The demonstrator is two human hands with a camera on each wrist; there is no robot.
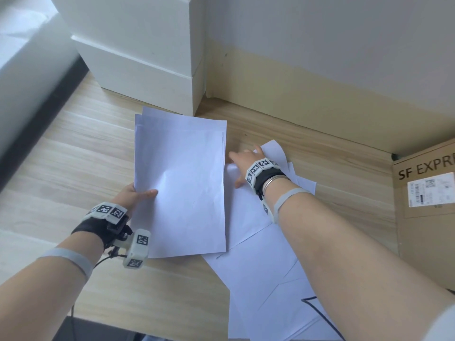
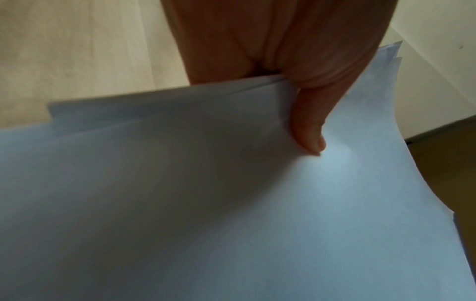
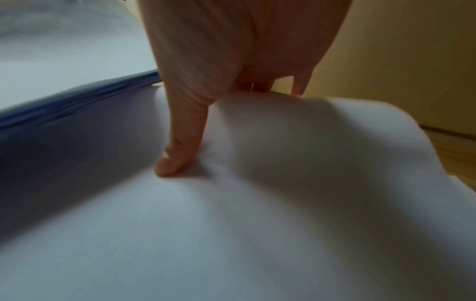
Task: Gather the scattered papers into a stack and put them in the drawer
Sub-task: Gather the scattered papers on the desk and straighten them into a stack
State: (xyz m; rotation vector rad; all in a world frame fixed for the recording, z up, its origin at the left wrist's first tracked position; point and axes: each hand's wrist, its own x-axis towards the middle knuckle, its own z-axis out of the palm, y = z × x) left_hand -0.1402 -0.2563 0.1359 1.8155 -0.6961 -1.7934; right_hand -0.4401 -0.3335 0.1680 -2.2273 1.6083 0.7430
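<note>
Left hand (image 1: 134, 196) pinches the stack (image 1: 181, 185) clear of the floor (image 1: 73, 156), so the right hand (image 1: 246, 159) pinches another sheet (image 1: 248, 212).

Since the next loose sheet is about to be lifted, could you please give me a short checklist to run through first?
1. Left hand grips the gathered stack of white paper sheets: ok.
2. Stack edges squared: not ok, far corners are offset.
3. Right hand on the loose white sheets on the wooden floor: ok, thumb presses, sheet buckles.
4. One sheet only taken: cannot tell.
5. White cabinet drawer open: cannot tell.
</note>
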